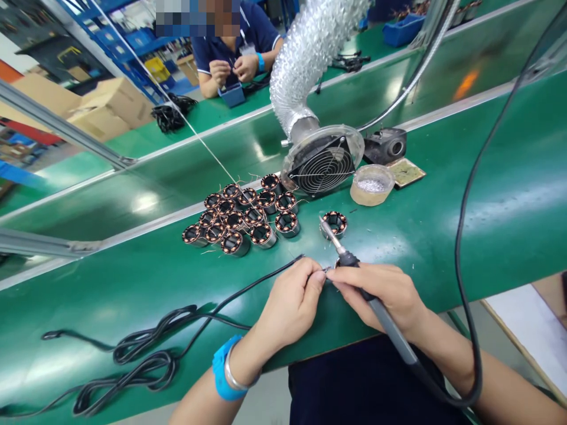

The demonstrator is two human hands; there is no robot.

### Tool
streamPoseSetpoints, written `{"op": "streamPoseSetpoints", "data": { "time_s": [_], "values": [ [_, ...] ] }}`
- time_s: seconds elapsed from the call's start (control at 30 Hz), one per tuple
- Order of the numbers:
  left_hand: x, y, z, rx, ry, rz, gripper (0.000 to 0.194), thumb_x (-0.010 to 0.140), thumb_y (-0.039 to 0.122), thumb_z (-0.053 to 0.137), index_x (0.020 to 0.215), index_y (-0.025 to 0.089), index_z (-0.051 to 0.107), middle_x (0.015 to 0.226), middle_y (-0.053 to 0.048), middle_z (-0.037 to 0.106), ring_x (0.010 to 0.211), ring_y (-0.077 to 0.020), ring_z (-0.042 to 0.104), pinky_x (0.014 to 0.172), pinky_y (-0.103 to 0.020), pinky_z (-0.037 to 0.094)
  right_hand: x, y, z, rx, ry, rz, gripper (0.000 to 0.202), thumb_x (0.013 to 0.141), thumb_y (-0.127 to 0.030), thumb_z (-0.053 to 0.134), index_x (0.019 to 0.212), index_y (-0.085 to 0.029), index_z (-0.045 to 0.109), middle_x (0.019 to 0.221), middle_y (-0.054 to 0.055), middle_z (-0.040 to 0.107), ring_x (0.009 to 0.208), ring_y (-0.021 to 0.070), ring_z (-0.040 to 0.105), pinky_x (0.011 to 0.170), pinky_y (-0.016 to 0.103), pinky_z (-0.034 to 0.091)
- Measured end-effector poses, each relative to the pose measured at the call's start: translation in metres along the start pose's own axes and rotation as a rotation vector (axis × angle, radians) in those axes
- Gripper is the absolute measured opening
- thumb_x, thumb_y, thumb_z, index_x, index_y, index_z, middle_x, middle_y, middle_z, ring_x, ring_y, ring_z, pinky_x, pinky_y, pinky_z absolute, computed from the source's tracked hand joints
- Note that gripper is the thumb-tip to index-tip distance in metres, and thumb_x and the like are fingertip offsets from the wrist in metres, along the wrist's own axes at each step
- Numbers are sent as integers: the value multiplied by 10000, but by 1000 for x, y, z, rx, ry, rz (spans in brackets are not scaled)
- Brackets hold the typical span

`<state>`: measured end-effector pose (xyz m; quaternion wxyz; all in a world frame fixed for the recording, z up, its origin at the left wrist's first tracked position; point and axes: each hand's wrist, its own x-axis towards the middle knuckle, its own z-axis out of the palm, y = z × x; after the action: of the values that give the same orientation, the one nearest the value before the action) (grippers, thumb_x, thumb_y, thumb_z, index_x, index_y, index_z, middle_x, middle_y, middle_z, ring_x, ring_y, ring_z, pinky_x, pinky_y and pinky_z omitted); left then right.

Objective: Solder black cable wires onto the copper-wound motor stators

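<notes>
Left hand (295,301) pinches what looks like the cable's (231,322) end, small and blurred, against the right hand (392,292), which grips the iron (390,330). Steady, keep it off the coil (341,221) beyond!

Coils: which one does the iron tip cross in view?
The coil standing apart, right of the cluster, in front of the fan; the iron tip overlaps no other.

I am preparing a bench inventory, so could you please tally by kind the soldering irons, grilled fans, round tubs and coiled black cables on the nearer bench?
Soldering iron: 1, in the right hand
Grilled fan: 1
Round tub: 1
Coiled black cables: 2
Total: 5
</notes>
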<state>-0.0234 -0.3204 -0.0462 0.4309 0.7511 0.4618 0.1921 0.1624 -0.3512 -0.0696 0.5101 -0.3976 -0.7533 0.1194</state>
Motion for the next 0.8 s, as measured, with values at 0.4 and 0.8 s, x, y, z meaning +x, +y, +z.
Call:
{"op": "streamPoseSetpoints", "data": {
  "time_s": [0.4,0.8],
  "values": [
    [9,-5,13,-776,-154,-389,477,782,631,620,664,191,478,502,82,359,421,-56,186,425,-225,125,-7,-8,8,-197,57,-49,286,860,-5,574,1077,-164,672,741,20,718,581,119,656,575,239,529],
    [6,-9,24,-635,51,-313,310,834,462,591,699,188,539,485,103,262,450,-74,206,450,-209,189,-14,-7,0,-42,19,166,331,818,-125,672,1138,-185,616,926,25,734,707,135,692,701,253,593]
  ]
}}
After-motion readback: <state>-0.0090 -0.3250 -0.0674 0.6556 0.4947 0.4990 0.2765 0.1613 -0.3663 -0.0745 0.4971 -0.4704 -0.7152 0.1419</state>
